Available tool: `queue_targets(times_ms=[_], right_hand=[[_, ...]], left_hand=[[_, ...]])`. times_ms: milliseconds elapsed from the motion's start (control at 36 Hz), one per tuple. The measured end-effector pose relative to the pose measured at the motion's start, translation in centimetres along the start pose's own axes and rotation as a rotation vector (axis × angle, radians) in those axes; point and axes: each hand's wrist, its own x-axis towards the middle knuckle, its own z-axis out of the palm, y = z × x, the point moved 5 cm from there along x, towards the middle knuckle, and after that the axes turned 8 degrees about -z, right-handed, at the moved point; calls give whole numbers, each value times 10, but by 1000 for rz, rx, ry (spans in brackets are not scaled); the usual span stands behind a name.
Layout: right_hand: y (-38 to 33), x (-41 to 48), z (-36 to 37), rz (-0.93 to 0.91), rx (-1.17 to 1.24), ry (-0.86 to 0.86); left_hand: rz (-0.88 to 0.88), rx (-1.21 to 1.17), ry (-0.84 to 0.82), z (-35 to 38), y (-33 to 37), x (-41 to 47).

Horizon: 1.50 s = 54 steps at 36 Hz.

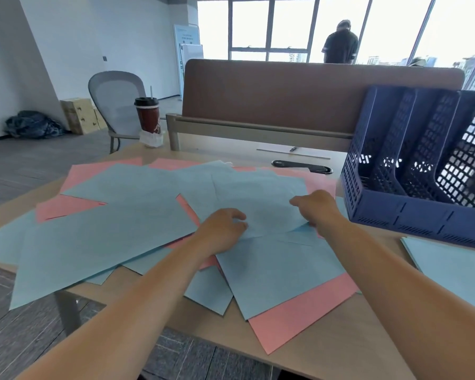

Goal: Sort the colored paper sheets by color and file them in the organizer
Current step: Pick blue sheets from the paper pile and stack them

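Several light blue sheets (102,237) and pink sheets (302,316) lie mixed and overlapping across the wooden table (327,352). One blue sheet (258,198) sits on top in the middle. My left hand (225,231) pinches its near edge with curled fingers. My right hand (317,207) grips the same sheet's right side, thumb underneath and fingers over the top. A dark blue mesh organizer (412,209) with several upright slots stands at the right; its slots look empty.
A separate small stack of blue sheets (450,272) lies at the right edge, in front of the organizer. A lidded cup (148,113) stands at the back left. A brown desk divider (285,97) closes the rear. A person stands by the windows.
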Motion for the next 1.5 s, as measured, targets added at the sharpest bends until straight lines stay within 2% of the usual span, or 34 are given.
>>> queue_targets(times_ms=[167,306,472,611,694,972,1333,1500], right_hand=[[4,0,0,-28,-251,-3],[8,-3,-2,-68,-336,-3],[10,-9,-2,-85,-398,7],[6,-2,-5,-46,-108,23],[5,-1,-6,-11,-17,-2],[-4,-3,-9,-32,-162,-152],[8,-5,-6,-83,-264,-95],[10,-6,-3,-124,-381,-88]], left_hand=[[-55,-251,104,-15,-3,1],[-190,-494,135,-17,-14,7],[-281,-640,145,-16,-9,14],[-278,-647,172,-13,1,17],[-286,-697,162,-11,3,16],[-376,-767,149,-1,-20,47],[-389,-660,205,-16,1,18],[-349,-779,196,-14,7,23]])
